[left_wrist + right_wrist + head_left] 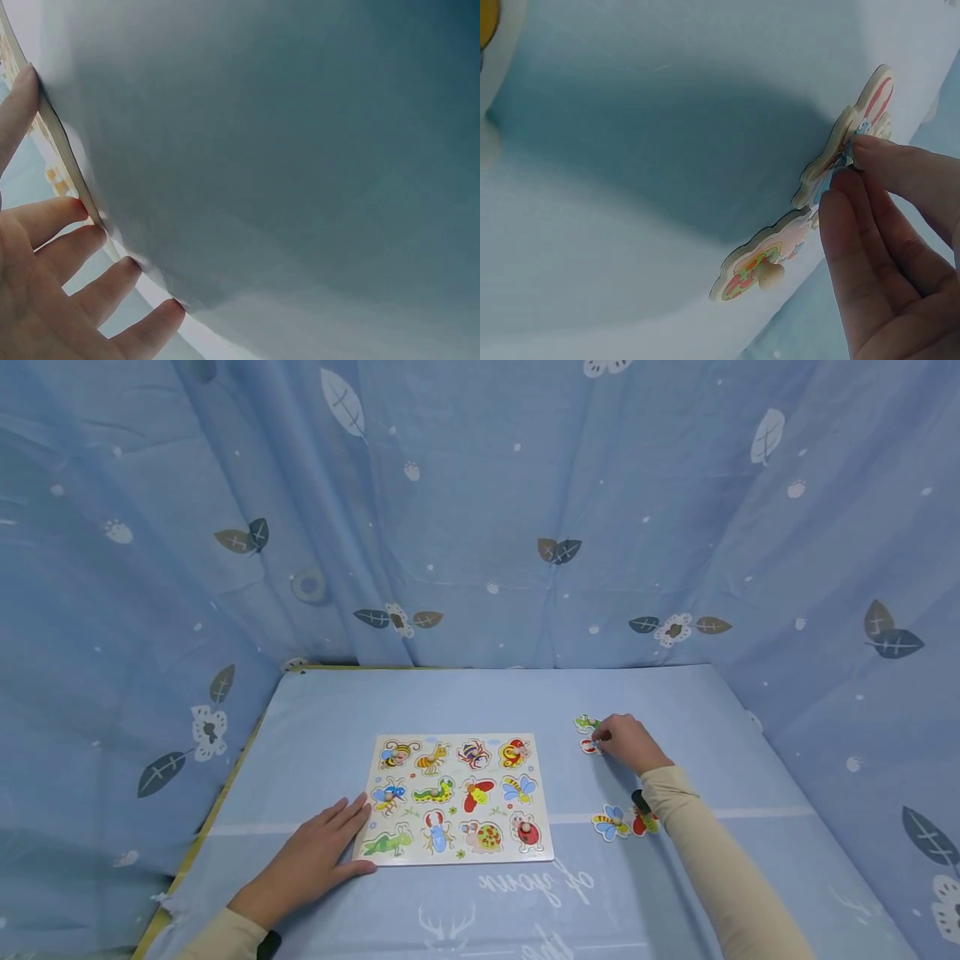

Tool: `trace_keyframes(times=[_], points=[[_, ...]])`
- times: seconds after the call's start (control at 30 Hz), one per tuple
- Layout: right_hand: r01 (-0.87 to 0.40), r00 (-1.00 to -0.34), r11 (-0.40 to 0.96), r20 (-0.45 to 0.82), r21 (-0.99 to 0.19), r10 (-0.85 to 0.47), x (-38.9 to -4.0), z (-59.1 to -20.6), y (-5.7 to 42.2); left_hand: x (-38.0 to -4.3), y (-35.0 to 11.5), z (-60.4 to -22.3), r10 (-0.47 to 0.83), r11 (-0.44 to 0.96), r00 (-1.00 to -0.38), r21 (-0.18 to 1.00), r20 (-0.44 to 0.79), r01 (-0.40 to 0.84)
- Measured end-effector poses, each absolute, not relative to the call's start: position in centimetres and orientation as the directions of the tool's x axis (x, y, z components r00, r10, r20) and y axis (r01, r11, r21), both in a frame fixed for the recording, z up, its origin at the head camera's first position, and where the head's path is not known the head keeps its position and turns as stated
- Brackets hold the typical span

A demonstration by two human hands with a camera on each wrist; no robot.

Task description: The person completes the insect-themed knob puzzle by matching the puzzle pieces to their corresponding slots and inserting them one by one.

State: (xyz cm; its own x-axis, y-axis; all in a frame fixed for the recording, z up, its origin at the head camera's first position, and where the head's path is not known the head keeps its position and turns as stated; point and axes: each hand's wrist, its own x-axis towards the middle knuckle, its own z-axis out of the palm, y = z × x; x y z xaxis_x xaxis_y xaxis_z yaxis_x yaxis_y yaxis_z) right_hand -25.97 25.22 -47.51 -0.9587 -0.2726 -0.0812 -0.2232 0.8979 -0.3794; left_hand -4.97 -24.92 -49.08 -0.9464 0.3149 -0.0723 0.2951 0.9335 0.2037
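Note:
A wooden insect puzzle board (pixel 453 863) lies flat on the table. My left hand (pixel 315 852) rests at its left edge, fingers spread. In the left wrist view the left hand's fingertips (pixel 169 309) line up along the board's edge (pixel 69 161). Farther back on the right, my right hand (pixel 632 742) pinches a stag beetle puzzle piece (pixel 825 169), blue with red pincers, between thumb and fingers. Its knob is hidden by the fingertips. Right beside it is a snail puzzle piece (pixel 750 266) with a round wooden knob.
Nearer on the right lie a blue-winged dragonfly-like piece (pixel 611 823) and a red-winged piece (pixel 643 822), partly behind the right sleeve (pixel 712 852). A pale blue cloth (pixel 450 702) covers the table. Patterned curtains (pixel 480 527) hang at the back and sides.

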Motion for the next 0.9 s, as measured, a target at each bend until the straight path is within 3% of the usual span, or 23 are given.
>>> trace_keyframes(times=[0.9], points=[[-0.263,-0.956,0.904,-0.035,-0.338,-0.291,-25.6,-47.1,23.7,-5.0,-24.9,-49.1,0.311,0.933,-0.948,0.211,-0.068,0.291]])
